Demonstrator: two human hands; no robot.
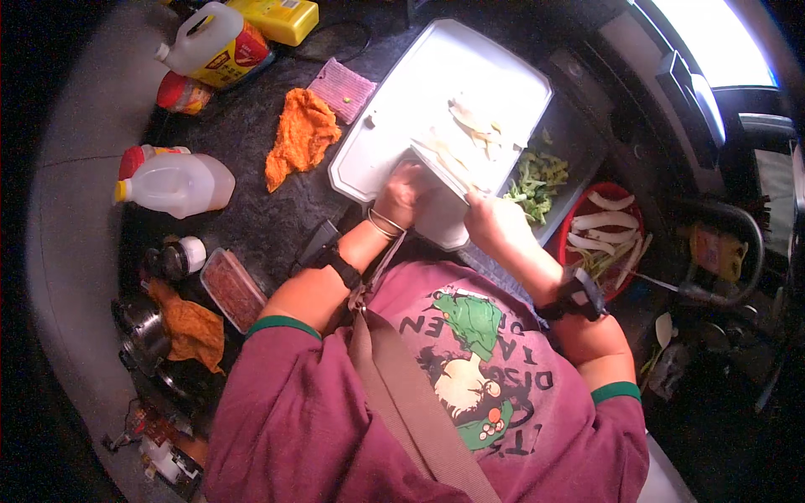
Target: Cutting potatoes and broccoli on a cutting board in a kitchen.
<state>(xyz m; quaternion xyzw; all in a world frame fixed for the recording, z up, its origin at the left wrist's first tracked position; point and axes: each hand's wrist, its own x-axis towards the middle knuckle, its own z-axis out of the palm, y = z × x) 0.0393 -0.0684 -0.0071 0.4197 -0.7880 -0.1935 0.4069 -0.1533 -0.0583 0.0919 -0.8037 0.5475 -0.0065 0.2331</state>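
My right hand (498, 219) grips the handle of a kitchen knife (441, 166) over a white cutting board (385, 151). The blade slants up and to the left, close to the fingers of my left hand (402, 192). That hand rests low on the board, its fingertips partly lost in glare, so whether it holds a piece is unclear. Pale sliced pieces of vegetable or mushroom (473, 119) lie beyond the blade. Strong light washes out much of the board.
Chopped green vegetable (538, 182) lies right of the board, near a red basin (560, 242) of long pale pieces. Left are an orange cloth (302, 135), a pink cloth (346, 91), plastic jugs (182, 185) and a container of reddish food (233, 288). A sink faucet (758, 251) stands far right.
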